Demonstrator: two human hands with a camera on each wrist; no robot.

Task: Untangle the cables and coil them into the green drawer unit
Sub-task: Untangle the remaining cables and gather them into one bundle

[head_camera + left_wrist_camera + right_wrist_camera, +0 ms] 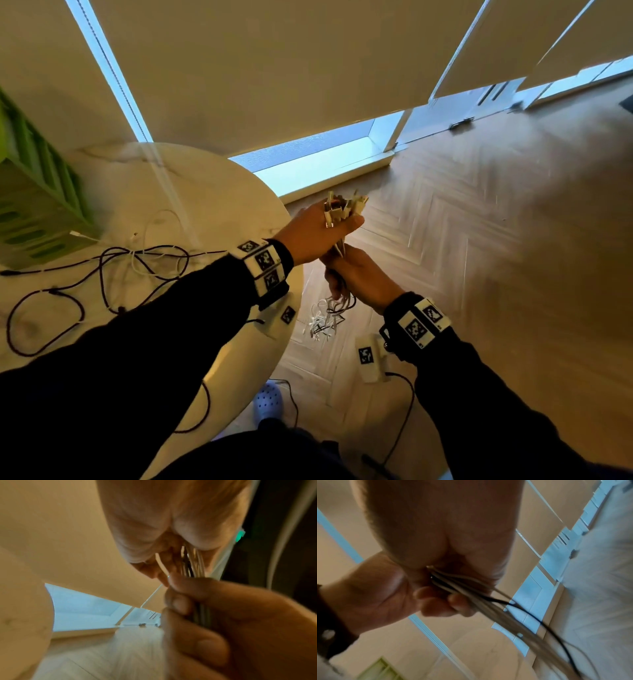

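Observation:
In the head view my left hand (318, 233) grips a bundle of white and dark cables (330, 313) just below its cluster of white plugs (346, 205), out past the table's right edge. Directly under it my right hand (356, 277) is curled round the same bundle, whose loose tangled ends hang over the floor. The left wrist view shows the strands (192, 561) running from my left palm into the right hand's fingers (180, 601). The right wrist view shows them (471, 595) trailing from the right fist. The green drawer unit (37, 205) stands far left on the table.
On the round white table (219, 192) lie a dark braided cable (102, 274) and a thin white cable (147, 240), spread in loose loops near the drawer unit. Wooden floor (479, 240) lies to the right. A light shoe (269, 401) shows below the table edge.

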